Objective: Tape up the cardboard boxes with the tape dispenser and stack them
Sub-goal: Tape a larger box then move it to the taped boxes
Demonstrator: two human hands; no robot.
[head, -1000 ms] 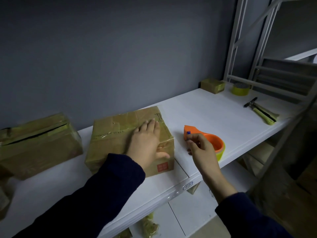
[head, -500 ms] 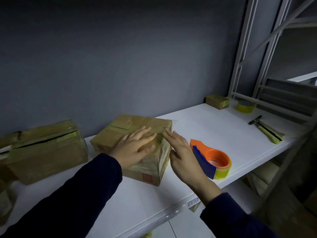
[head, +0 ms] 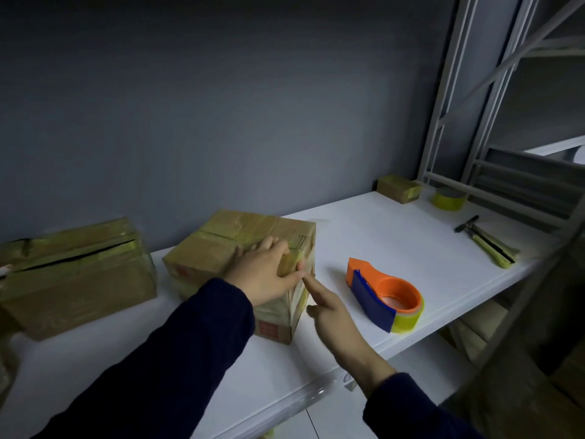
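Head view showed the middle box [head: 240, 245] taped, at the centre of the shelf [head: 395, 242]; the left hand [head: 269, 274] lay flat on top, the right hand [head: 329, 312] touched its side with straight fingers. The tape dispenser [head: 384, 293] rested at right. The left box [head: 72, 274] gaped; nothing was stacked.

- The brown taped cardboard box [head: 228, 245] is seated on the white shelf board [head: 395, 242].
- The larger brown cardboard box [head: 72, 280] is set to its left.
- The orange-and-blue plastic tape dispenser [head: 384, 294] is placed to the taped box's right.
- The small brown carton [head: 397, 188] and yellow tape roll [head: 449, 199] are located at the right rear.
- The yellow-handled hand tool [head: 487, 245] is laid before the roll.
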